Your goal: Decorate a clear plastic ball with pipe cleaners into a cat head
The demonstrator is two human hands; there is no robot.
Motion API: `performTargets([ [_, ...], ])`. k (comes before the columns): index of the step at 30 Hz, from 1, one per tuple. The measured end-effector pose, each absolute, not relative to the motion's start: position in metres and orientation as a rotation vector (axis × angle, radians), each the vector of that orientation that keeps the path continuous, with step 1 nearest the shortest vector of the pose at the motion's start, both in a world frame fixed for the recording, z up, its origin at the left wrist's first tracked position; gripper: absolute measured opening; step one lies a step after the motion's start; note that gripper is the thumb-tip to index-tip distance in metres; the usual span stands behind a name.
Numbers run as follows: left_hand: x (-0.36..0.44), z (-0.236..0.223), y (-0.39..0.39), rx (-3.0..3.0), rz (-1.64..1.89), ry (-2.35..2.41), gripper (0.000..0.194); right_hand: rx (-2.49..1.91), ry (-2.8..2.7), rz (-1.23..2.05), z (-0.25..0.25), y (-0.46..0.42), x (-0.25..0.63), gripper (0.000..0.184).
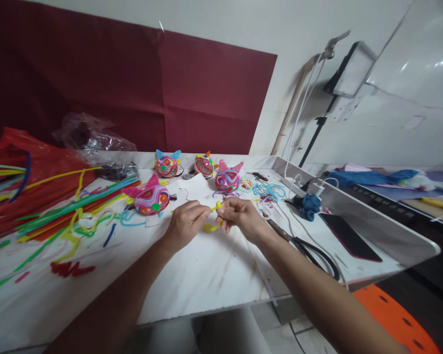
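Note:
Between my two hands, above the white tabletop [192,280], is a short curled yellow pipe cleaner [216,206]. My left hand [187,222] pinches one end of it, fingers closed. With thumb and fingers together, my right hand [239,216] grips it close to a small bend; a yellow loop hangs below the fingers. Just behind are colourful cat-face ornaments: one with pink ears [152,199] on the left, another with pink ears [228,180] on the right, one with blue ears [167,164] and one with orange ears [205,164] farther back.
Many coloured pipe cleaners [77,206] and a red plastic bag [40,164] spread over the left side. Black-handled scissors [310,248], a dark phone [349,236] and white cables lie right, along a low raised edge [372,223]. An orange stool [395,314] stands below.

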State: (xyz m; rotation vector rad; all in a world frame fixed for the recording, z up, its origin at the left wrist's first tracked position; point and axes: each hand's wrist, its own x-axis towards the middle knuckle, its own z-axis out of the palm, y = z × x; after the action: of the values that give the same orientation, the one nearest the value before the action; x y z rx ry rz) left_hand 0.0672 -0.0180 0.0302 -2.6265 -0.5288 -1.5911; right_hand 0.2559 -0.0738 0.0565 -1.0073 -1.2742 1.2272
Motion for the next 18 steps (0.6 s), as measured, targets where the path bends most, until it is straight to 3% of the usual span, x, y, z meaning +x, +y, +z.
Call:
performTargets([
  [5,0.068,0.032,-0.019,-2.444,-1.475,-0.416,0.029,-1.058,-1.388,1.135,0.05,-0.074,0.253,0.042],
  [9,0.068,0.033,-0.021,-2.382,-1.408,-0.411,0.031,-1.227,-1.837,0.409,0.049,-0.076,0.256,0.017],
  [12,0.067,0.033,-0.021,-2.376,-1.337,-0.409,0.033,-1.236,-1.964,0.033,0.051,-0.077,0.259,0.022],
  [14,0.067,0.032,-0.021,-2.369,-1.309,-0.403,0.033,-1.223,-1.902,0.088,0.051,-0.075,0.259,0.021],
  [18,0.068,0.032,-0.022,-2.34,-1.271,-0.389,0.033,-1.23,-1.616,0.625,0.047,-0.064,0.26,0.017],
])
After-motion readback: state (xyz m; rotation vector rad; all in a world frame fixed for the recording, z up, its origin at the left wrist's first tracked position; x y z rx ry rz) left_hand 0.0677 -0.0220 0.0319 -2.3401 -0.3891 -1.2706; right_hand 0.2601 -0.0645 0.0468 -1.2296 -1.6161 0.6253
